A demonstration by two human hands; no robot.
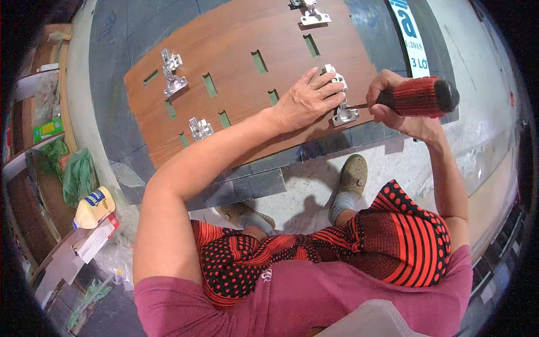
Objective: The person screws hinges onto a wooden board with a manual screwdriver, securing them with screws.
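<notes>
My right hand grips a screwdriver by its thick red and black handle. The thin shaft points left at a metal cabinet hinge on the near right edge of a brown wooden board. Whether the tip sits in a screw is too small to tell. Across the upper part of that hinge lie the stretched, slightly spread fingers of my left hand, partly covering it. More hinges rest on the board: one at the left, another by my left forearm, and one at the far edge.
Several green-backed slots are cut in the board, which lies on a dark tiled surface. A white printed strip is at the right. On the left are a yellowish bottle, a green bag and wooden pieces.
</notes>
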